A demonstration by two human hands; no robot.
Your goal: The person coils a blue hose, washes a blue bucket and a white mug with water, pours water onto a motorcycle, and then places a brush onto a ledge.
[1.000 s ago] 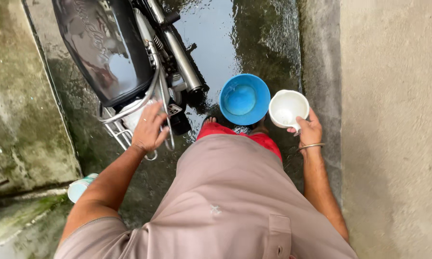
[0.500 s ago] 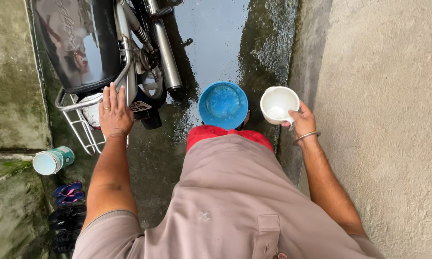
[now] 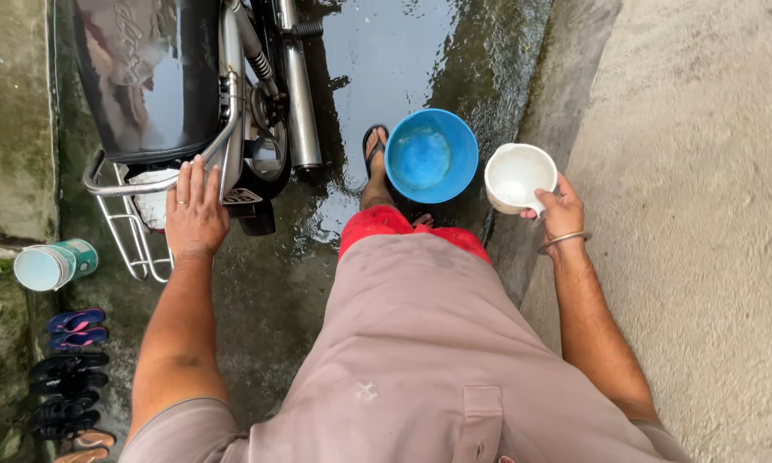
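Standing on wet concrete: motorcycle (image 3: 159, 81), rear end in view, seat glossy black. Blue basin (image 3: 431, 155) just beside foot, holding water. Left hand (image 3: 195, 210) flat on rear grab rail (image 3: 159, 180) — fingers spread, not curled. Right hand (image 3: 558, 208) gripping white mug (image 3: 518, 177) by handle — fingers closed, mug tilted, near basin.

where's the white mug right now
In the head view, the white mug is in the right hand, right of the blue bucket on the wet floor.
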